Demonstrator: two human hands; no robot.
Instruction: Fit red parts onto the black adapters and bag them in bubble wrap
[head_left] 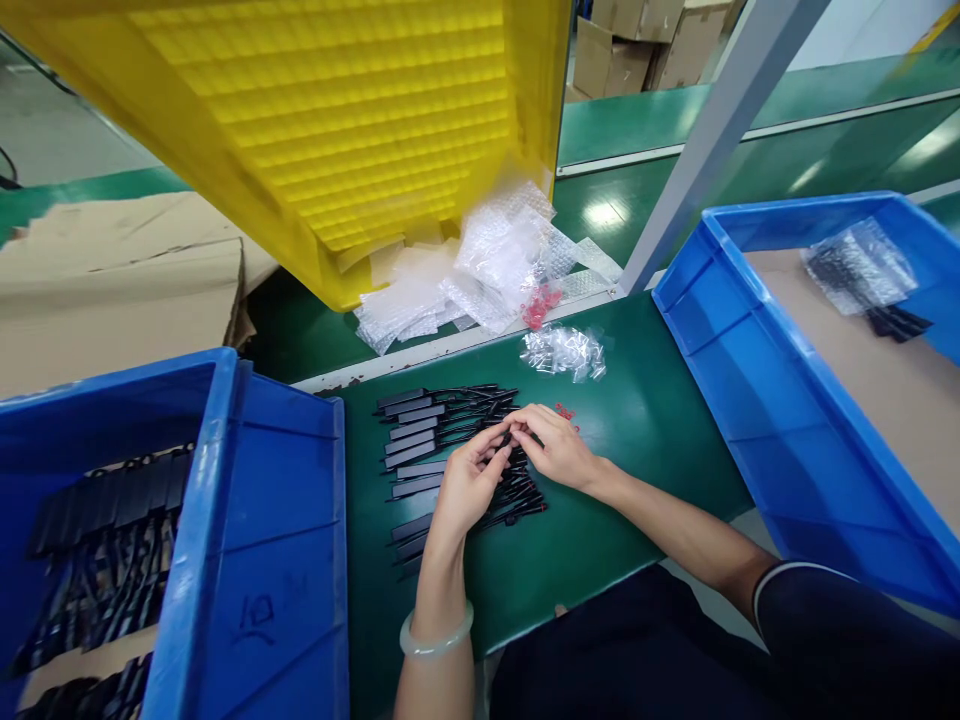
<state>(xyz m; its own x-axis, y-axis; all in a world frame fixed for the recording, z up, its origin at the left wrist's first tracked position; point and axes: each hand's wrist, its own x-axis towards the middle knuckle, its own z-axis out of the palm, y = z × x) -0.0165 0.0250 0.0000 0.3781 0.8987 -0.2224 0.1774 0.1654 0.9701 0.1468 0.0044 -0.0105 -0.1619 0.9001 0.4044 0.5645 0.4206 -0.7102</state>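
Cable-tailed black devices (pixel 412 441) lie in a rough column on the green counter (pixel 645 430), flat bodies to the left and cables running right, several of the ends tipped with red. Over those cables, the left hand (pixel 472 475) and the right hand (pixel 555 445) come together, fingertips closed in a pinch on a black cable end (pixel 506 438), most of which the fingers hide. I cannot tell which body it belongs to, nor whether a red part sits on it.

The step in hand appears to be close fingertip work on that one end. As I judge it, the next move calls for one hand to steady the cable while the other works the tip, without dragging the neighbouring cables.

Just beyond the right hand lie loose red rings (pixel 564 411); farther off is a heap of small clear plastic pieces (pixel 564 352). Bubble-wrap bags (pixel 495 250) are piled past the pale rail, below the yellow crate (pixel 375 100). At left, a blue bin (pixel 289 540) holds more such devices; at right, another blue bin (pixel 757 340) holds a bubble-wrapped bundle (pixel 862 265) on cardboard.
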